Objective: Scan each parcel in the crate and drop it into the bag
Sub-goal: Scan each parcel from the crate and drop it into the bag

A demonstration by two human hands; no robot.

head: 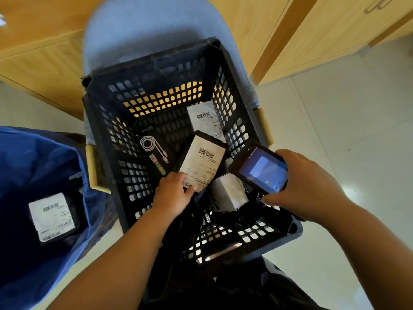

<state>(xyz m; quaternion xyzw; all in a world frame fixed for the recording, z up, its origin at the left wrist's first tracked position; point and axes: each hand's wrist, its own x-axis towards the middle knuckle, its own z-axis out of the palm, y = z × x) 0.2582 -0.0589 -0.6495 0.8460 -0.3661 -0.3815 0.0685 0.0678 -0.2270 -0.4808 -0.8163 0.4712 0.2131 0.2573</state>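
A black slotted crate [125,139] stands on a grey chair. Inside it my left hand [173,193] grips the near edge of a black parcel [202,162] with a white barcode label, tilted up. My right hand [306,184] holds a handheld scanner [260,170] with a lit screen just right of that parcel, over the crate's right side. Also in the crate lie a white-labelled parcel [204,120] at the far right corner, a black cable package [154,153] on the left and a small white box [228,193]. A blue bag [44,157] at the left holds a labelled black parcel [53,217].
The grey chair [154,25] carries the crate; its wooden arm ends [92,168] stick out at both sides. Wooden cabinets [335,30] line the back. Pale tiled floor [357,130] lies to the right. Dark clothing [245,291] shows at the bottom.
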